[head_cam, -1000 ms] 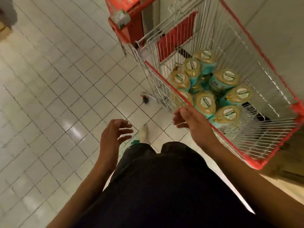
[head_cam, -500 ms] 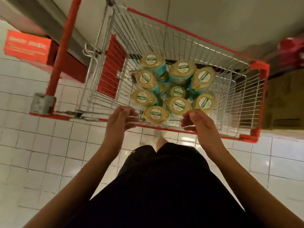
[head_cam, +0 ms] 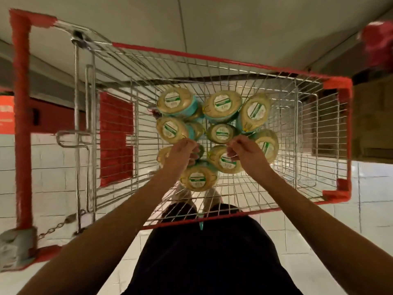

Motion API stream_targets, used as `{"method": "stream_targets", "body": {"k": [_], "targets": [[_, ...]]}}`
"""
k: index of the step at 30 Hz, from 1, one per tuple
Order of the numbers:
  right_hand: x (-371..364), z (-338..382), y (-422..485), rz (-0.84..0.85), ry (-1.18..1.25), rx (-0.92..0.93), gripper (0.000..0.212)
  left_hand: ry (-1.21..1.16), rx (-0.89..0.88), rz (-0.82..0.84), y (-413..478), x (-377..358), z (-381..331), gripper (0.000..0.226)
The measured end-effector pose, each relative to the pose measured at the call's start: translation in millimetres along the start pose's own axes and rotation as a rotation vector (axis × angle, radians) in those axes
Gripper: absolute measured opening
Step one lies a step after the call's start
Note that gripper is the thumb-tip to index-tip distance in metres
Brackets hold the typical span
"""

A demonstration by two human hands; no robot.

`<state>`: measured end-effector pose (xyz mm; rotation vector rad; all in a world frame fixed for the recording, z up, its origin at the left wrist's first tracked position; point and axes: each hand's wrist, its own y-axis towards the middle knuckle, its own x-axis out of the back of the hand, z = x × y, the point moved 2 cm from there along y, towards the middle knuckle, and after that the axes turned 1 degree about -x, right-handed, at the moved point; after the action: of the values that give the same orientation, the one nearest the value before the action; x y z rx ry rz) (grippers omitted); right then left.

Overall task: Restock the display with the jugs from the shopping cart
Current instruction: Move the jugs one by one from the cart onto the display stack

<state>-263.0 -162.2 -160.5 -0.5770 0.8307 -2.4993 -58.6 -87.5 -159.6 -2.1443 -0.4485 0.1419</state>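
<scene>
Noting both hands inside cart [head_cam: 212,58]: left hand [head_cam: 182,155] and right hand [head_cam: 245,155] low among jugs [head_cam: 222,103] clustered at cart centre. Fingers curled at jug tops; actual grip cannot be told.

1. Dim, warm yellowish indoor light; no lamp is in view.
2. Wide-angle bending curves the shopping cart [head_cam: 212,57] rim and the red post [head_cam: 21,124].
3. Blur smears the red object [head_cam: 376,43] at top right.
4. The labels on the jugs [head_cam: 222,106] are too soft to read.
5. The pale floor tiles [head_cam: 372,188] shine mildly.
</scene>
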Motion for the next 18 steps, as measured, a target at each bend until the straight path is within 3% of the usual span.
{"method": "stream_targets", "body": {"k": [4,7,11,18], "targets": [[-7,-22,65,-0.041,-0.333,-0.043,0.008,0.116,0.103,0.092,79,-18,27,0.015],[-1,-29,120,-0.115,-0.518,-0.086,0.037,0.176,0.214,0.140,129,-31,52,0.021],[12,-31,190,-0.183,-0.829,-0.024,0.048,0.086,0.350,0.116,195,-48,68,0.032],[26,-25,261,-0.176,-1.282,0.089,0.066,-0.189,0.408,0.031,269,-68,77,0.029]]}}
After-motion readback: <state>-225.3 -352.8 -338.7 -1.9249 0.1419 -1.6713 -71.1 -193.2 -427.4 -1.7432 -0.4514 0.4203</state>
